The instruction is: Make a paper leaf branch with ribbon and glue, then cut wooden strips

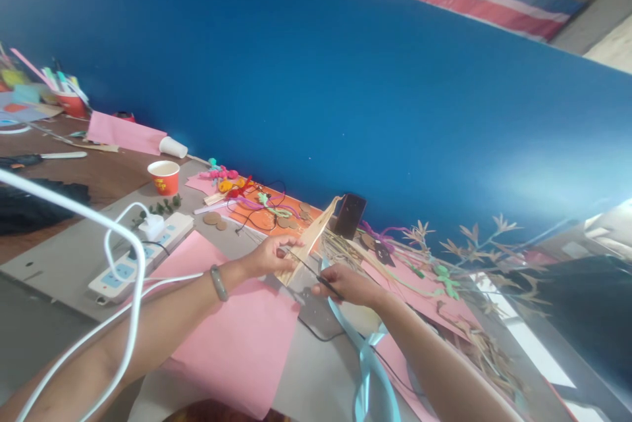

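Scissors point(309, 268) in right hand point(345, 284) cut leaf strip point(311, 237) (left hand point(271, 254) steadies it).

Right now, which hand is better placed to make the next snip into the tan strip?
Probably the right hand: it holds the scissors, whose blades reach the tan strip. The left hand pinches the strip, steadying it.

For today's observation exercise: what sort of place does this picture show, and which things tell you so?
Probably a craft or art workroom. Pink paper sheets cover the table, a cup of pens stands at the far end, and the hands hold scissors against a tan strip.
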A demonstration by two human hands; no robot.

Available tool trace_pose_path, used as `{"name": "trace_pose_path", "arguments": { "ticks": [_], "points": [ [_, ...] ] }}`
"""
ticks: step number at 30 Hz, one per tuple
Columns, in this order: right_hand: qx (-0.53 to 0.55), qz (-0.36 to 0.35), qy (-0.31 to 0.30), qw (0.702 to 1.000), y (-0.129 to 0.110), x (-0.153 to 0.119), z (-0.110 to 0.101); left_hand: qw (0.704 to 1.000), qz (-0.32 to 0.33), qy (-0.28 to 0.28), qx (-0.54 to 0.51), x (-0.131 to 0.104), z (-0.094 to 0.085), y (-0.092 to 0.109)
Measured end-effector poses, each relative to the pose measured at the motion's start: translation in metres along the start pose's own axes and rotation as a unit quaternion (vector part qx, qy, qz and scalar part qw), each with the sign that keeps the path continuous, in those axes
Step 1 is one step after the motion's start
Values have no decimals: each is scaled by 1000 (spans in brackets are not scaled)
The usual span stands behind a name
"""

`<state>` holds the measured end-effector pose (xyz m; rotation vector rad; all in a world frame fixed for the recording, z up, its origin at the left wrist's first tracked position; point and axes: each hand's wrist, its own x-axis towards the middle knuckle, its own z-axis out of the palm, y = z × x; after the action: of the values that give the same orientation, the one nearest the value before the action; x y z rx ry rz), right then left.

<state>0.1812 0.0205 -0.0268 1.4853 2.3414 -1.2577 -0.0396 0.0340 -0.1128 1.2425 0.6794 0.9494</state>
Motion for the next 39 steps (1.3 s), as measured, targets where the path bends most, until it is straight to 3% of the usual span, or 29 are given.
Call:
{"name": "trace_pose_path", "arguments": {
  "ticks": [27,39],
  "points": [
    [4,14,34,999,15,4,11,1000,-5,17,-13,-2,4,0],
    [39,-34,9,999,8,5,10,999,21,24,11,1,2,-2]
  ]
}}
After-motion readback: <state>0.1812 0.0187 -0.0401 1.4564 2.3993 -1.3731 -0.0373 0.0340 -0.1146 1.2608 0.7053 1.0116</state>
